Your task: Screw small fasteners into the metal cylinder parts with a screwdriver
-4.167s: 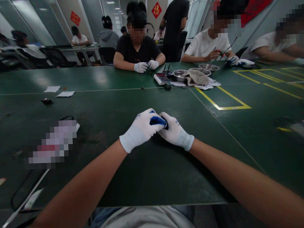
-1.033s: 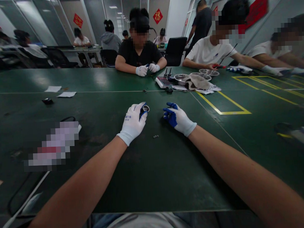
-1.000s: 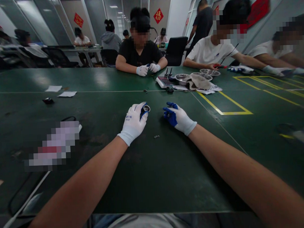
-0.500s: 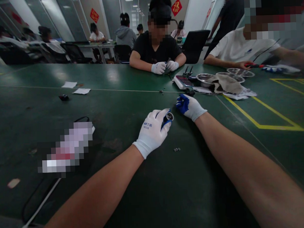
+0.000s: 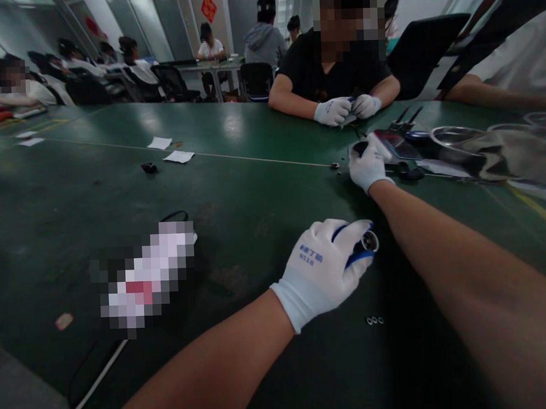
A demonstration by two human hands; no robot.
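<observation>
My left hand (image 5: pixel 331 265), in a white glove with blue palm, is closed on a small round part (image 5: pixel 370 241) with a pale rim and dark inside. My right hand (image 5: pixel 367 162), also gloved, is farther forward, close to the tablet-like device (image 5: pixel 399 145); its fingers are curled and partly hidden, and whether it holds anything cannot be made out. Three small rings (image 5: pixel 374 321) lie in a row on the green table (image 5: pixel 255 193), nearer to me than my left hand. Small dark bits (image 5: pixel 335 165) lie left of my right hand.
Metal bowls (image 5: pixel 459 137) and a cloth stand at the right. Across the table a person's gloved hands (image 5: pixel 341 110) hold something small. White papers (image 5: pixel 179 156), a black piece (image 5: pixel 149 167) and a blurred-out object with a cable (image 5: pixel 152 274) lie left.
The view has swung, shifting the scene. My right hand has moved forward beside the tablet-like device and turned its back to the camera. My left hand still holds the round part.
</observation>
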